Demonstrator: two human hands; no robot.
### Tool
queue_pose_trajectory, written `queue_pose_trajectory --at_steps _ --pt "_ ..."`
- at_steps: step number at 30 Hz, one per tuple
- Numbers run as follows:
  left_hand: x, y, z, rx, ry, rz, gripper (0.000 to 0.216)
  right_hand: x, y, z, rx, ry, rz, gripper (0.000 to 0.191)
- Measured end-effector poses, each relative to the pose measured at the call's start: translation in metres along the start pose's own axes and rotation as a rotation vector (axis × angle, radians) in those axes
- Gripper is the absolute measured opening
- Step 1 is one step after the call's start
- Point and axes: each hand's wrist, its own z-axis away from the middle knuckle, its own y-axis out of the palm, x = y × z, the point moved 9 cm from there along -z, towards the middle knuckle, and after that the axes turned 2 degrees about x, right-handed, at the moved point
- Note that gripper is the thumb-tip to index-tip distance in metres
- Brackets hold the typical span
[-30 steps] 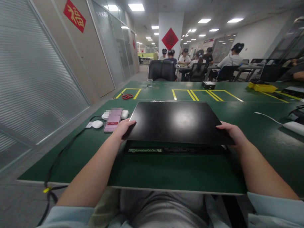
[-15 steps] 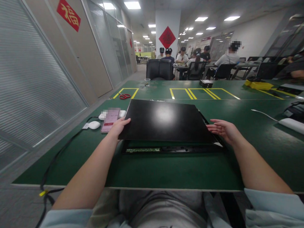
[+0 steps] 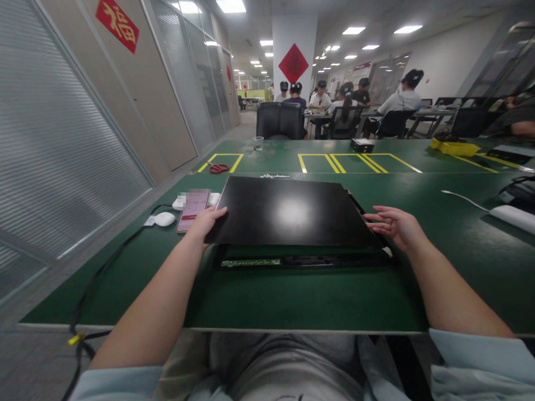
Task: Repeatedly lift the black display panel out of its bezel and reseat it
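Note:
A black flat display panel (image 3: 284, 216) lies over a black frame (image 3: 318, 261), slightly raised at its near edge. Along the frame's near side a strip of green circuit board (image 3: 250, 263) shows. My left hand (image 3: 209, 223) grips the panel's left edge, thumb on top and the other fingers hidden beneath. My right hand (image 3: 393, 227) is at the panel's right edge, fingers spread and the tips close to the rim; whether they touch it I cannot tell. A small white piece (image 3: 387, 251) sits at the near right corner.
Left of the panel lie a phone (image 3: 194, 209), a white oval device (image 3: 165, 219) and a black cable (image 3: 116, 255). Red scissors (image 3: 218, 168), a clear cup (image 3: 258, 143) and a yellow tray (image 3: 454, 147) are farther back. A white bar (image 3: 519, 222) is at right. People sit beyond.
The panel's far edge sits slightly lower, uncovering more of a white strip behind it. My left hand still grips it; my right fingers have spread a little. The view has shifted slightly.

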Motion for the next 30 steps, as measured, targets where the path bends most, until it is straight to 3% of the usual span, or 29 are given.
queue_pose_trajectory --at_steps 7,30 --pt "0.008 0.011 0.004 0.014 -0.012 -0.052 0.012 0.000 -0.009 0.003 -0.105 0.041 0.147 0.006" --pt "0.015 0.026 -0.001 0.177 0.018 -0.030 0.009 0.004 -0.016 0.005 -0.184 0.017 0.305 0.011"
